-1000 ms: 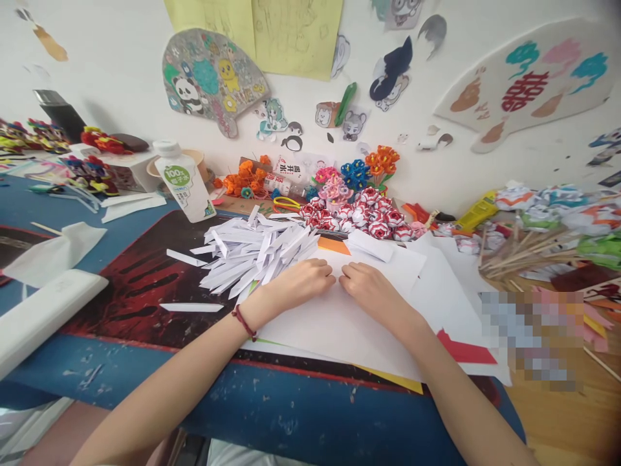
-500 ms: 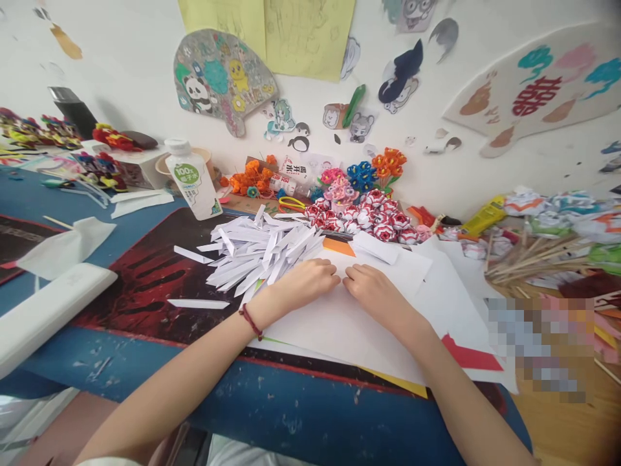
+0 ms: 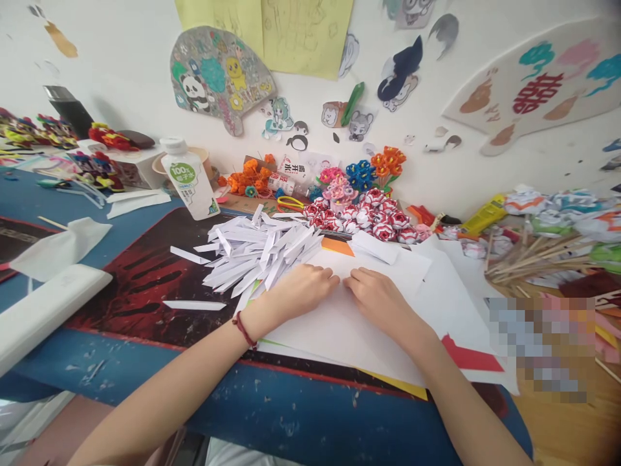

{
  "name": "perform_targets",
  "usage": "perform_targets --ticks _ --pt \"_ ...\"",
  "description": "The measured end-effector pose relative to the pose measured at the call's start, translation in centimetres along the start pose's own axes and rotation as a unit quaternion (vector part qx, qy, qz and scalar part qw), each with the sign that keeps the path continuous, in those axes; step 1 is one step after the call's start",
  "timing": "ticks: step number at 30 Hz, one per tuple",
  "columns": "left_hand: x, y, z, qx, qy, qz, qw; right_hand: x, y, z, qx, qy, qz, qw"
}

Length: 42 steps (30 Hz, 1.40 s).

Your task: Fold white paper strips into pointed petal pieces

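My left hand [image 3: 310,285] and my right hand [image 3: 371,288] rest close together over a large white paper sheet [image 3: 334,336], with a small gap between them. The fingers of both are curled and closed. Whatever they pinch, if anything, is hidden or blends with the white sheet. Just left of my left hand lies a heap of folded white paper strips [image 3: 247,249]. Two single strips lie apart from it on the dark mat [image 3: 140,285]. A folded white paper piece [image 3: 373,247] and an orange paper piece [image 3: 338,246] lie beyond my hands.
Behind the strips stand a white bottle [image 3: 189,181] and red-and-white paper flowers [image 3: 378,217]. A long white box-like object [image 3: 53,317] lies at left. Wooden sticks [image 3: 543,255] and a yellow tool [image 3: 485,215] are at right. Red paper [image 3: 468,355] shows near the blue table's [image 3: 291,414] right end.
Both hands have shifted very slightly downward in the picture, fingers still closed. The view itself has moved a little. The paper strips and other objects have stayed in place.
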<state>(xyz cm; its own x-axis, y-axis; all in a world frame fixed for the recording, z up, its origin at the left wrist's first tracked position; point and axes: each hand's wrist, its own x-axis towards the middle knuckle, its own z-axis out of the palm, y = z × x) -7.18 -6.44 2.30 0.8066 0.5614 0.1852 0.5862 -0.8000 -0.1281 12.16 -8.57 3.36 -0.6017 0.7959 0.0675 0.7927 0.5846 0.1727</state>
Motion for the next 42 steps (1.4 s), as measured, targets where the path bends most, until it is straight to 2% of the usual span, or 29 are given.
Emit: perform_targets --ticks 12,19,33,42 --pt "0.5 1.0 -0.5 0.035 -0.003 -0.022 0.999 0.1 -0.6 -0.3 -0.035 -0.01 0.047 0.998" --pt "0.3 0.6 -0.4 0.039 -0.005 -0.038 0.999 -0.2 -0.4 -0.3 -0.027 -0.003 0.063 0.998" --pt "0.0 0.0 -0.5 0.024 -0.026 -0.057 0.998 0.0 0.3 0.3 0.021 0.018 0.07 0.997" --pt "0.1 -0.4 -0.3 0.002 0.016 -0.085 0.996 0.2 0.6 0.5 0.099 0.04 0.114 0.988"
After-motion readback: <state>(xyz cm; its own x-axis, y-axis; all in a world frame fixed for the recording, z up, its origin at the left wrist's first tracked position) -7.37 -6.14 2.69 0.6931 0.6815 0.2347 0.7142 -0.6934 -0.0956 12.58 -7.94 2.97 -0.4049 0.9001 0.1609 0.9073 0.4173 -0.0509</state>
